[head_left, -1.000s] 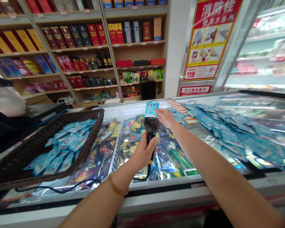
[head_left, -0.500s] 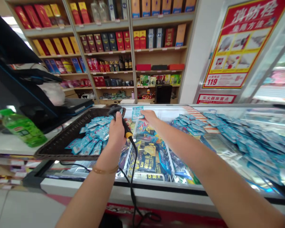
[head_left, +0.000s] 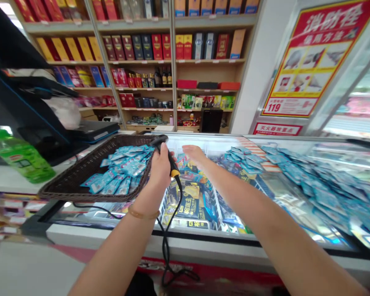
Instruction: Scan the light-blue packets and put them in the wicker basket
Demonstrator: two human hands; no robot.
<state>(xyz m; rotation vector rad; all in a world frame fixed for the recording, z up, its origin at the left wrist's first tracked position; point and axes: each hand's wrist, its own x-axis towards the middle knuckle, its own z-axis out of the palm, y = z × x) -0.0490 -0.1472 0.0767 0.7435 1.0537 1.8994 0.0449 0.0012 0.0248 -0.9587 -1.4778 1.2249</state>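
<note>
My left hand point(head_left: 160, 165) is wrapped round a black handheld barcode scanner point(head_left: 174, 167) with a yellow band and a cable hanging from its handle. Its head points over the right rim of a brown woven basket point(head_left: 64, 190), which holds a heap of small blue packets point(head_left: 119, 164). To the right of the scanner, my right hand point(head_left: 195, 153) hovers above the glass-topped freezer, fingers stretched toward the left and no packet visible in them. Its thumb side is partly hidden. Beneath both hands lie frozen treats point(head_left: 188, 203) in wire baskets.
A pile of blue packets point(head_left: 243, 159) and a larger spread of packets point(head_left: 323, 185) lie on the freezer at right. A green drink bottle point(head_left: 23, 162) stands by the dark checkout machine point(head_left: 15, 98) at left. The scanner cable point(head_left: 165, 242) hangs over the freezer's front edge.
The blue packet seen in my right hand earlier is gone from it, and its fingers have loosened. My left hand with the scanner has shifted slightly right. The view has tilted slightly.
</note>
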